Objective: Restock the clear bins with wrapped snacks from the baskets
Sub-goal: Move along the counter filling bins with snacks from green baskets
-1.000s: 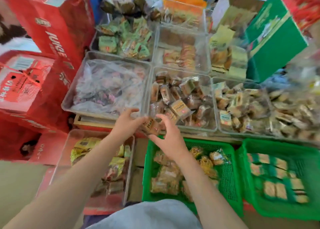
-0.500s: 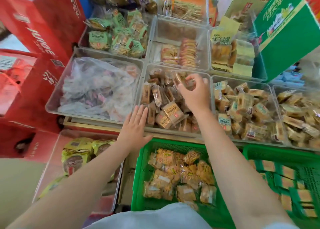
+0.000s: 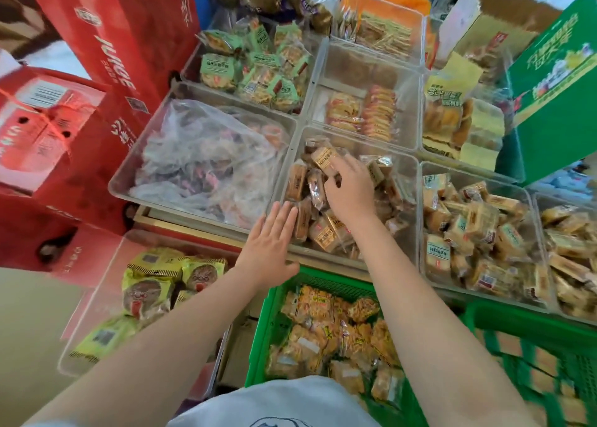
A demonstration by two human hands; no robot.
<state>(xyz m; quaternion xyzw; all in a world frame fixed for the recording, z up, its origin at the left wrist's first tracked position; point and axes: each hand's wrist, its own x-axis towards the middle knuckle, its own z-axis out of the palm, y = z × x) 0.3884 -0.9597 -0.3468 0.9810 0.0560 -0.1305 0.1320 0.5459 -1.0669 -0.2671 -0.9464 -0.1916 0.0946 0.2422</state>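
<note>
At frame centre, my right hand (image 3: 350, 189) reaches into the middle clear bin (image 3: 410, 168), fingers curled round a brown wrapped snack (image 3: 324, 157) at the bin's upper left corner. Just below and left of it, my left hand (image 3: 269, 244) lies flat with straight fingers on the bin's near rim, holding nothing. Lower centre, the green basket (image 3: 326, 281) holds orange-wrapped snacks (image 3: 329, 329). Along the left edge stand red cartons (image 3: 64, 136).
</note>
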